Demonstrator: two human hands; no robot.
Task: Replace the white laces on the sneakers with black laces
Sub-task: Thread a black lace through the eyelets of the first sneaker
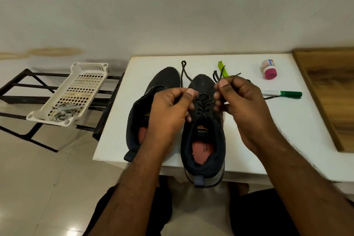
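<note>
Two dark sneakers stand side by side on the white table [239,145], toes pointing away from me. The right sneaker [203,140] has a black lace [203,104] threaded through its eyelets. My left hand [168,113] pinches one end of that lace, which runs up past the toe to a small loop [183,63]. My right hand [243,105] pinches the other end, whose tips stick up above my fingers. The left sneaker [141,109] lies partly under my left hand and shows no lace. White laces [63,114] lie in a white plastic basket [76,74] to the left.
A green marker [281,93], a pink-capped small bottle [269,69] and a lime-green strip [223,69] lie on the table beyond the shoes. A wooden board [329,90] borders the table's right side. The basket rests on a black metal rack [21,86] over a tiled floor.
</note>
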